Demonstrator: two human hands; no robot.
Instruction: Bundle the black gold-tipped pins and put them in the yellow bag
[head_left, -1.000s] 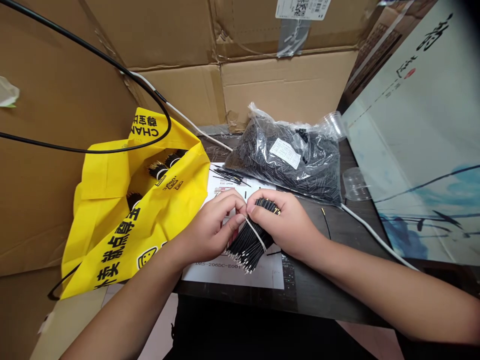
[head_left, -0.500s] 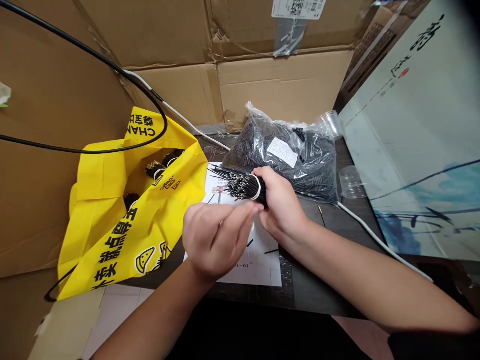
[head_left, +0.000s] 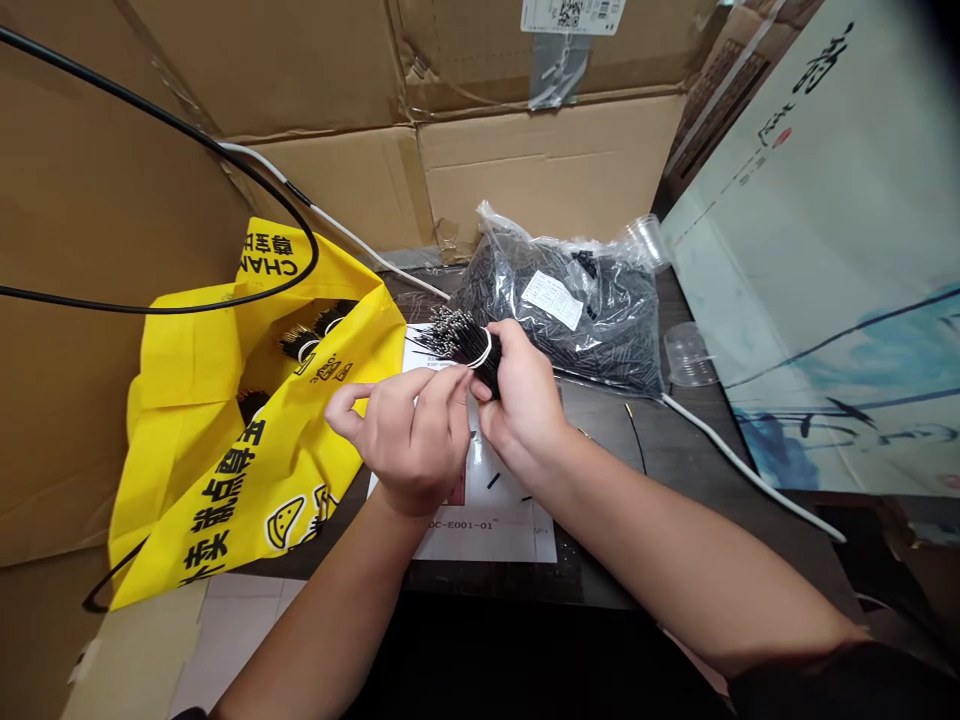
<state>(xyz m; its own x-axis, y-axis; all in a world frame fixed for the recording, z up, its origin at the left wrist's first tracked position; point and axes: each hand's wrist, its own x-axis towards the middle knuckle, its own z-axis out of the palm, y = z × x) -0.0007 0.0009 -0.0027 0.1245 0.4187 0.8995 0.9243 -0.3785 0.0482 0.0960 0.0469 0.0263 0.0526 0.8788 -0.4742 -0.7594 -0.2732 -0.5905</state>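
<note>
My right hand [head_left: 517, 390] is wrapped round a thick bundle of thin black wires [head_left: 474, 345], whose silvery tips fan out to the upper left. A white rubber band [head_left: 486, 350] encircles the bundle just ahead of my right thumb. My left hand [head_left: 412, 435] is closed in a pinch, its fingertips on the lower end of this band; one finger on its left side sticks out, bent. Beneath both hands lies a printed white sheet [head_left: 487, 545], partly covered by them, with small black pieces on it.
To the left, a yellow bag [head_left: 180, 400] holds more banded black bundles [head_left: 300, 342]. A clear bag of short black pieces [head_left: 615, 320] stands behind my right hand. Near it are a clear plastic cup [head_left: 690, 355], a single wire [head_left: 636, 435] and a white cable [head_left: 750, 470]. Cardboard [head_left: 555, 160] walls the back.
Both hands and the bundle have shifted up and left in view, and the wire tips now point more upward. A left-hand finger has moved outward. The whole view has shifted slightly.
</note>
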